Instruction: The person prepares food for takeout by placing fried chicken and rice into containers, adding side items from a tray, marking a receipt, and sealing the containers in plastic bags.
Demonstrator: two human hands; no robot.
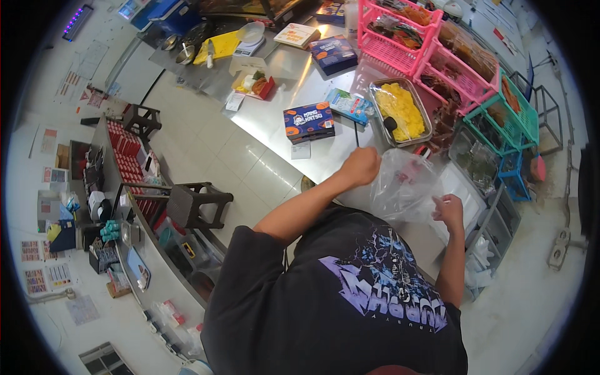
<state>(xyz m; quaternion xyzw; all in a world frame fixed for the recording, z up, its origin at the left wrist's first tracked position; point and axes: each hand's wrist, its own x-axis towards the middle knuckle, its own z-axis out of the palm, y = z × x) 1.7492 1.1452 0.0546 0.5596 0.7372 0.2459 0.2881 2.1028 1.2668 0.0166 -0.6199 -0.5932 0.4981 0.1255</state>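
Observation:
A clear plastic bag is stretched between my two hands over the near right end of the metal counter. My left hand is closed in a fist at the bag's upper left edge. On the other side, my right hand pinches the bag's right edge. Just beyond the bag sits a metal tray of yellow shredded food, with a dark round-ended utensil lying in it. Left of the tray are a blue-and-white packet and a closed dark blue printed box with a paper slip by it.
Pink baskets and green baskets with packaged food line the right side. Farther along the counter stand another blue box, an open food box and a yellow board with a knife. Stools stand on the tiled floor at left.

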